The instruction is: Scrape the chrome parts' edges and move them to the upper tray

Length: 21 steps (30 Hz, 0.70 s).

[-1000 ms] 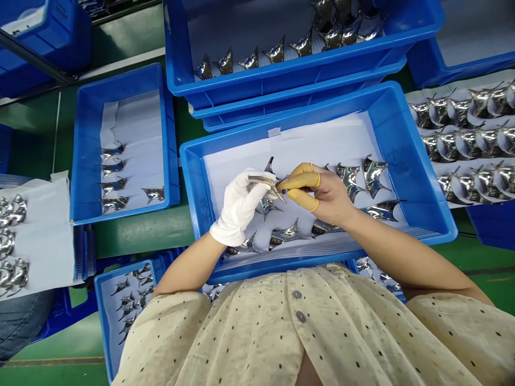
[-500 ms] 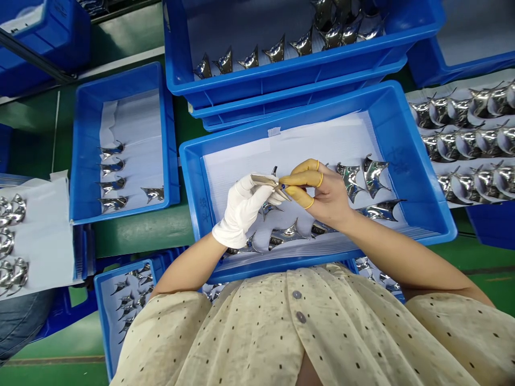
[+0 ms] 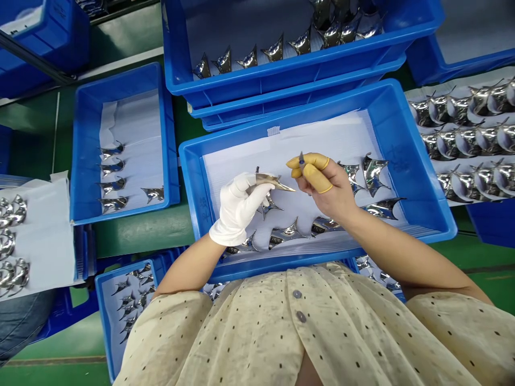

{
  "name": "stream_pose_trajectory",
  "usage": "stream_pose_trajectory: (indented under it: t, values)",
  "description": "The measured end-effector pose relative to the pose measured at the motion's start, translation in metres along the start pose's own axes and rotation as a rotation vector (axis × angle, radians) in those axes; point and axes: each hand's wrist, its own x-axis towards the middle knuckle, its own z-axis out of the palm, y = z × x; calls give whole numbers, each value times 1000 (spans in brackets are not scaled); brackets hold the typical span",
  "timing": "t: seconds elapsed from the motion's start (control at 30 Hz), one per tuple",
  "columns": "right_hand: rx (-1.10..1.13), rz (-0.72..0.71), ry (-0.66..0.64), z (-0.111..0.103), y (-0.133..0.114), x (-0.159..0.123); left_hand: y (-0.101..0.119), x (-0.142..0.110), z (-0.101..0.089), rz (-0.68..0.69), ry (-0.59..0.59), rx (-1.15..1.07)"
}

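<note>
My left hand (image 3: 237, 206), in a white glove, is closed on a shiny pointed metal piece (image 3: 270, 182) and holds it over the blue tray (image 3: 193, 177) in front of me. My right hand (image 3: 322, 185), with yellow finger cots, pinches a small dark blue bit (image 3: 301, 158) just right of the piece's tip, not touching it. Several more chrome pieces (image 3: 372, 174) lie on white paper in the same tray, under and beside both hands.
Blue trays with more chrome pieces stand all round: one at the left (image 3: 120, 145), stacked ones behind (image 3: 281, 69), a small one at lower left (image 3: 120, 316). Rows of pieces lie on white sheets at the right (image 3: 466, 139) and far left (image 3: 16, 236).
My right hand has drawn away from the metal piece, up and to the right, with the small blue bit in its fingertips. The left hand still holds the piece, now turned a little.
</note>
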Motion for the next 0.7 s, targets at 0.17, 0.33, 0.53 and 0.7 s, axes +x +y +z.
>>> stream_pose_trajectory:
  t: [0.17,0.33,0.53,0.7]
  values:
    - [55,72,-76,-1,-2,0,0,0,-3,154,20,121]
    - [-145,-99,-188,-1,-3,-1,3,0,1,-71,-8,-110]
    - [24,8,-261,2,-8,-2,3,1,2,-164,-46,-222]
    - [-42,-4,-213,1,-7,-3,7,3,4,-100,-34,-231]
